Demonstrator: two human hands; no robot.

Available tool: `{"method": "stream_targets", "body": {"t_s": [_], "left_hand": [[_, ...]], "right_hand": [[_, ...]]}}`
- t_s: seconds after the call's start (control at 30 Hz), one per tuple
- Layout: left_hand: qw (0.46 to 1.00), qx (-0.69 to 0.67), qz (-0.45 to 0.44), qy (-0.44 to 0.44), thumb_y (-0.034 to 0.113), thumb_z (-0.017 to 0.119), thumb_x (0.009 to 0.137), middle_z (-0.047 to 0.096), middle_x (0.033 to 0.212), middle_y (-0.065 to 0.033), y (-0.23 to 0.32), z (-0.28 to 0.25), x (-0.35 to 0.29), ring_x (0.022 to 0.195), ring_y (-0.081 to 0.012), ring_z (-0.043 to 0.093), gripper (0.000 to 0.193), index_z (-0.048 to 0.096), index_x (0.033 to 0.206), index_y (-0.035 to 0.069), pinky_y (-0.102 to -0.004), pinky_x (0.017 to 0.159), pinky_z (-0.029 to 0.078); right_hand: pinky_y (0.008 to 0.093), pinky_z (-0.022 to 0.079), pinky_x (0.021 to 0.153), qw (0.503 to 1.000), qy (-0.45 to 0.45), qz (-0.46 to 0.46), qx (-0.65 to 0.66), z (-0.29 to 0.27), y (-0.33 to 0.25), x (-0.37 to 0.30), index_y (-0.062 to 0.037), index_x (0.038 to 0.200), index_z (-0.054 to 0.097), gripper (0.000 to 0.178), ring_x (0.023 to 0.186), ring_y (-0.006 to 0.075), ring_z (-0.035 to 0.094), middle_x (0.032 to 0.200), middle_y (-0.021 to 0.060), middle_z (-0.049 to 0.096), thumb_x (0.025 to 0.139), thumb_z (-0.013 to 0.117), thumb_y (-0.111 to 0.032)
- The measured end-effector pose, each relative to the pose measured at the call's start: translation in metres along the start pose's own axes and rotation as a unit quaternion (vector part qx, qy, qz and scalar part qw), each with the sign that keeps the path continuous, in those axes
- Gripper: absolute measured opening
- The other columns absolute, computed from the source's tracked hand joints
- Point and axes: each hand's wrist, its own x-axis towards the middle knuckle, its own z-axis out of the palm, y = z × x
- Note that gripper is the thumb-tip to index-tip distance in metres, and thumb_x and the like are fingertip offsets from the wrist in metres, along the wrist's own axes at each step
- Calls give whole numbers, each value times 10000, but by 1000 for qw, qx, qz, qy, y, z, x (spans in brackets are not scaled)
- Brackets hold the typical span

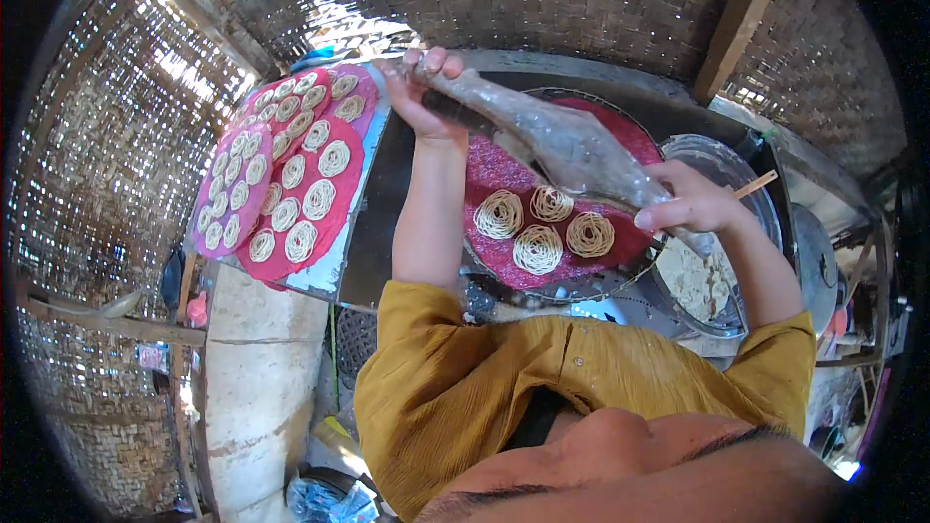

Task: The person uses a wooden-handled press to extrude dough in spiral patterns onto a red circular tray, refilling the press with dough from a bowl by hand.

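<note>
A long, limp grey cloth, bag-like and dusted with pale specks, is stretched slantwise between my hands. My left hand is closed round its far left end. At the lower right end my right hand grips it, fingers partly hidden behind the cloth. Beneath it lies a round sheet of red-pink cloth, partly covered from view. Several nest-like coils of pale strands rest on the near part of that sheet. Whether the grey cloth holds anything inside, I cannot tell.
To the left, overlapping pink sheets carry many similar coils on a pale board. A clear basin holding pale dough stands at the right, beside a wooden stick. A woven bamboo wall rises behind.
</note>
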Motion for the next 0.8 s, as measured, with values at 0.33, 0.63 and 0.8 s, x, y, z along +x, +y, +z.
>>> {"method": "stream_targets", "body": {"t_s": [0.33, 0.63, 0.8], "left_hand": [[989, -87, -106, 48, 511, 415, 820, 522, 770, 3, -29, -4, -28, 738, -171, 521, 358, 504, 862, 167, -375, 634, 449], [740, 504, -442, -45, 423, 368, 859, 454, 1197, -110, -87, -45, -87, 1089, -236, 414, 495, 444, 1154, 32, -350, 953, 294], [749, 430, -503, -12, 436, 343, 864, 451, 1206, -101, -79, -30, -87, 1104, -224, 399, 509, 459, 1145, 28, -344, 969, 264]], "right_hand": [[233, 406, 531, 997, -39, 62, 24, -1, 18, -28, 17, 980, 549, 545, 600, 92, 512, 700, 31, 549, 616, 679, -367], [245, 419, 548, 998, 13, 50, 47, 8, 28, -30, 24, 939, 555, 589, 633, 119, 527, 703, 46, 557, 545, 674, -397], [246, 403, 619, 998, 53, -11, 27, 10, 48, -26, 12, 969, 559, 516, 694, 117, 507, 751, 36, 560, 592, 685, -317]]}}
